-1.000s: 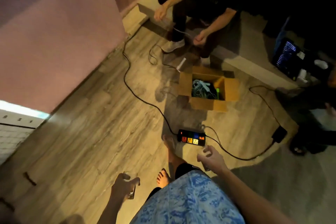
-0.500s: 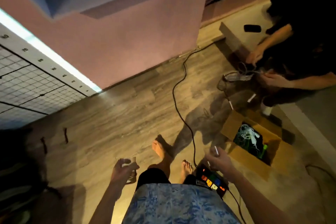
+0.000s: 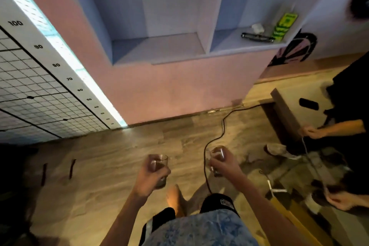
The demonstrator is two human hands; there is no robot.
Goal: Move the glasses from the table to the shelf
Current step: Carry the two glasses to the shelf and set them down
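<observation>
I hold one clear drinking glass in each hand, both upright and raised in front of me over the wooden floor. My left hand (image 3: 151,175) wraps around the left glass (image 3: 159,163). My right hand (image 3: 223,164) grips the right glass (image 3: 216,151). Ahead and above stands the shelf (image 3: 159,49), a pale recessed unit in a pink wall, with a bare left compartment and a right compartment (image 3: 235,41). The table is out of view.
The right compartment holds a dark flat object (image 3: 257,37) and a green packet (image 3: 283,27). A black cable (image 3: 221,132) snakes across the floor between me and the wall. A seated person (image 3: 339,130) handles cords at the right. A gridded board (image 3: 34,94) leans at the left.
My view has swung up and left from the floor, box and power strip toward the shelf. Both hands have lifted the glasses higher and further forward.
</observation>
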